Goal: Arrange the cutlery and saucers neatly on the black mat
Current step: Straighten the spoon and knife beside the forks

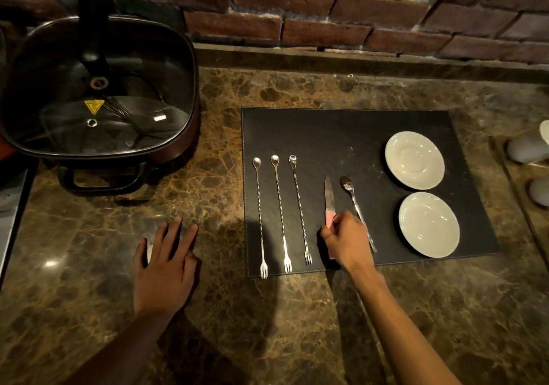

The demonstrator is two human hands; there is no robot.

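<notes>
pink handle under our right hand: we judge the knife is being lined up on the black mat.
our right fingers are curled onto the handle, blade pointing away; the spoon lies just right of them, three bar spoons left, two saucers further right. next we'd square the knife and let go. our left hand rests flat on the stone counter, fingers spread, holding nothing.
</notes>
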